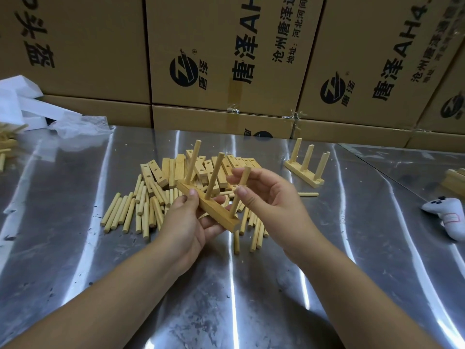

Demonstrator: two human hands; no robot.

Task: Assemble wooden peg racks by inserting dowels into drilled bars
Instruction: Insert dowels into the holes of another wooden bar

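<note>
While left hand (186, 222) grips pale drilled wooden bar (219, 214), right hand (271, 200) pinches round wooden dowel (234, 206).
Two more dowels (213, 177) stand in it.

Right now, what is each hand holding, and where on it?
The left hand grips the drilled bar around its far half, thumb on its side. The right hand pinches the third dowel mid-shaft, lower end at the bar's near end.

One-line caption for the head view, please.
Left hand holds a bar with two dowels in while right hand pinches a third dowel at its end hole.
</note>
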